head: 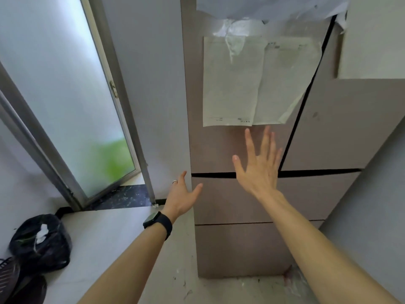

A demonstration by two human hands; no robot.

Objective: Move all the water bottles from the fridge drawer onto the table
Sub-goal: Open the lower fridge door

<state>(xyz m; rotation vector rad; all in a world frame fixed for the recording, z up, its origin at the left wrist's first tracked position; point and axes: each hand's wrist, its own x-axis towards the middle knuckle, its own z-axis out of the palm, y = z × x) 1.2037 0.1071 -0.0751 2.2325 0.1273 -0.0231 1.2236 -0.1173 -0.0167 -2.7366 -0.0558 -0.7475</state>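
In front of the tall, matte brownish-pink fridge (214, 150), both bare hands are raised and hold nothing. The right hand (258, 170) is open with its fingers spread wide, its back to the camera, over the lower part of the left fridge door and just above the dark seam. Whether it touches the door cannot be told. The left hand (182, 195), also open and relaxed, hangs by the left edge of the upper drawer (230, 200), its thumb overlapping the drawer front. It wears a thin silver ring (174, 182), with a black wristwatch (157, 223) on the wrist. The upper drawer and the lower drawer (241, 249) beneath it are both closed, so the water bottles are hidden. Two pale printed paper sheets (232, 84) hang on the door above the right hand. To the left stands a frosted glass door (65, 95), and near left on the pale tiled floor (109, 238) sits a knotted black plastic bag (41, 242).
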